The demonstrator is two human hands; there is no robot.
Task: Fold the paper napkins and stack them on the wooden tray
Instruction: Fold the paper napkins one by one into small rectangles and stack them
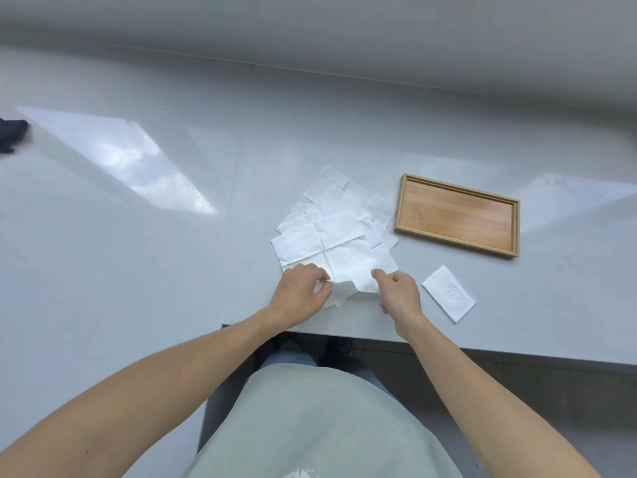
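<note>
Pale grey glossy bench (103,270), bright window glare (117,157) across its left side, fainter glare at right; blurred grey wall (310,29) behind.

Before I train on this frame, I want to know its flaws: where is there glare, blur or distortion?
Head view: a bright window reflection glares on the grey table at left, a fainter one at far right; the top of the frame is blurred; the wide lens bends the table's edges; the napkins, tray and both hands, left and right, look sharp.
</note>
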